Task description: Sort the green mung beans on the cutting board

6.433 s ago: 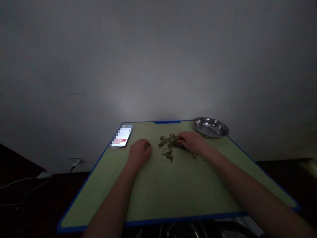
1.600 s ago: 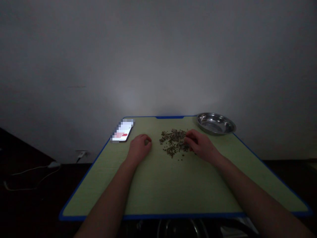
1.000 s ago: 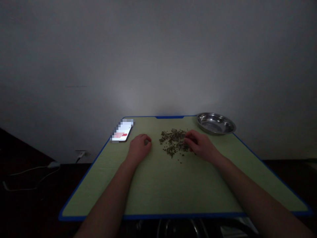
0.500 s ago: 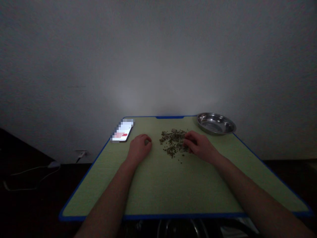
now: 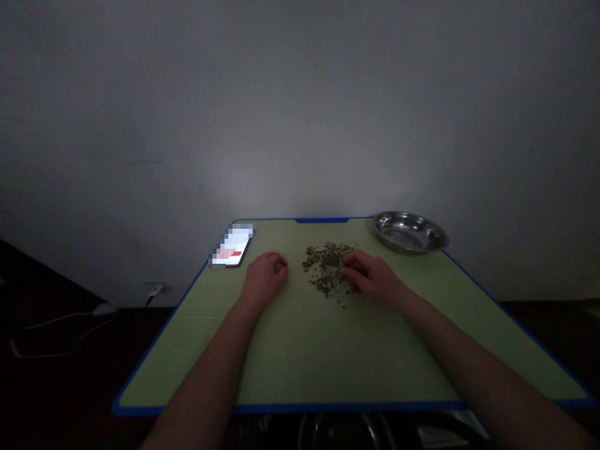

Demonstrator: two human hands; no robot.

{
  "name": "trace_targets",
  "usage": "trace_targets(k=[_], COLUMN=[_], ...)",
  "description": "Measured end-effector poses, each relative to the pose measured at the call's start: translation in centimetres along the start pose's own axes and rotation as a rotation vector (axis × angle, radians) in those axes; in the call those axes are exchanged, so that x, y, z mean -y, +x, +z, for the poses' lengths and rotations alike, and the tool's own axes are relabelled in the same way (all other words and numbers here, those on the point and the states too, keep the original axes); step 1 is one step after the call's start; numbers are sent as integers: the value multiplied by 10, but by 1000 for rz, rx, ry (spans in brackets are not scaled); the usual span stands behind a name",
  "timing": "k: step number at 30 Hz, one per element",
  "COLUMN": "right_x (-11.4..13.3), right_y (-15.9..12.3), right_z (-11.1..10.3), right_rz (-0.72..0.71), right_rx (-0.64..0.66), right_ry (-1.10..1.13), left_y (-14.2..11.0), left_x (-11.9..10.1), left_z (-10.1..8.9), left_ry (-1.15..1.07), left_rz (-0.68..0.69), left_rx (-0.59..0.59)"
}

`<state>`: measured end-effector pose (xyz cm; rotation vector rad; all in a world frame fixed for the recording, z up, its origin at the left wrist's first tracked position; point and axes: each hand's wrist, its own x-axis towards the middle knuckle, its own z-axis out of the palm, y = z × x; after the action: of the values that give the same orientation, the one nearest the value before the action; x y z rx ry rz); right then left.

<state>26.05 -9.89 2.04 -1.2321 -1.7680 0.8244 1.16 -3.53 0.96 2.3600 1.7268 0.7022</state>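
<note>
A loose scatter of small, dark brown and greenish grains [image 5: 325, 262] lies on the table, perhaps seeds or dried beans; they are too small to name surely. My right hand [image 5: 369, 280] is at the right side of the scatter, thumb and fingertips pinched together over the grains. Whatever is between those fingertips is too small to make out. Left of the grains, my left hand [image 5: 263, 278] rests on the table with its fingers curled in toward the thumb, apart from the scatter. A small gap shows between its thumb and forefinger, with nothing visible in it.
A pale green table [image 5: 300, 356] with a blue rim stands against a grey wall [image 5: 300, 125]. At its back right corner sits a shiny metal bowl [image 5: 410, 234]. A lit phone [image 5: 237, 245] lies at the back left. White cables [image 5: 56, 356] run low at the left.
My right hand has shifted slightly left, farther over the grains, still pinched. My left hand stays where it was.
</note>
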Motion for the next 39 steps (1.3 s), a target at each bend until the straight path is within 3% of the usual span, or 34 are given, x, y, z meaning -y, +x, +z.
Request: trace_targets(k=[39], right_x=[-1], right_y=[0], right_z=[2], right_rz=[10], right_rx=[27], right_ry=[37], left_y=[0], left_x=[1], left_z=[1], left_ry=[-10], left_rz=[26], left_rx=[-6])
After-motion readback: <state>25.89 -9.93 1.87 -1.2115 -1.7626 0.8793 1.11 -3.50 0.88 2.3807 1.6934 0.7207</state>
